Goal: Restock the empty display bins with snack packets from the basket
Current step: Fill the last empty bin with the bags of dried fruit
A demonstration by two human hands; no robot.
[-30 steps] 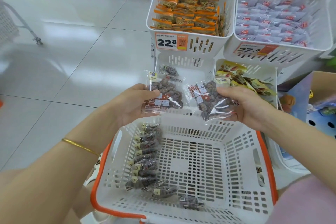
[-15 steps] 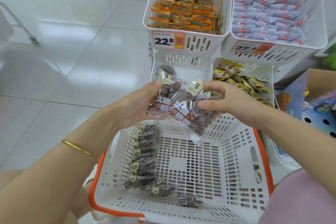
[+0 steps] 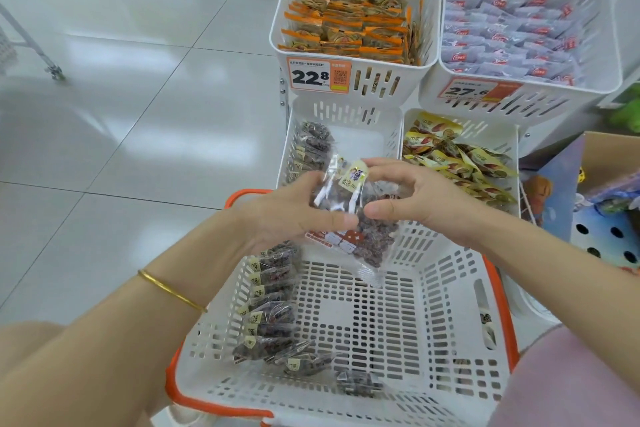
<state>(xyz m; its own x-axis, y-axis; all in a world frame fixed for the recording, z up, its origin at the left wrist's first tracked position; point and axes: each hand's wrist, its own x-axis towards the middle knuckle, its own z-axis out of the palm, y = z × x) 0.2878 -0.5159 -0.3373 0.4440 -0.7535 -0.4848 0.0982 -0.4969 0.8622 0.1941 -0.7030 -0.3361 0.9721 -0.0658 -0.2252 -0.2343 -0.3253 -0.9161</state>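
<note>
Centrally, a small stack of clear packets (image 3: 374, 243) is held between both hands above the far edge of the basket (image 3: 450, 305), just in front of the lower left bin (image 3: 346, 113). The left hand (image 3: 287, 218) curls fingers and thumb round the stack's left side, and the right hand (image 3: 426, 204) pinches its right side between thumb and fingers. Spare packets (image 3: 270, 308) stand in a row along the basket's left wall. Shelved packets (image 3: 311, 146) of the same kind line the left wall of the bin.

Handling, by judgement: each packet is probably light, with thin, glossy film that crumples easily. The dark, lumpy contents likely shift inside, and slick faces may slide over one another when stacked. The sealed top edge beside the yellow label looks the firmest place to grip. A pinch across both flat faces should keep a stack together.

Legible writing: the price tag (image 3: 318, 74) below the orange packets (image 3: 349, 21) reads "22.8", beside an orange panel with a square code. A second tag (image 3: 476, 91) below the pale packets (image 3: 509, 31) reads "27.6". Print on the held packets and on the yellow packets (image 3: 460, 159) is too small to read.
</note>
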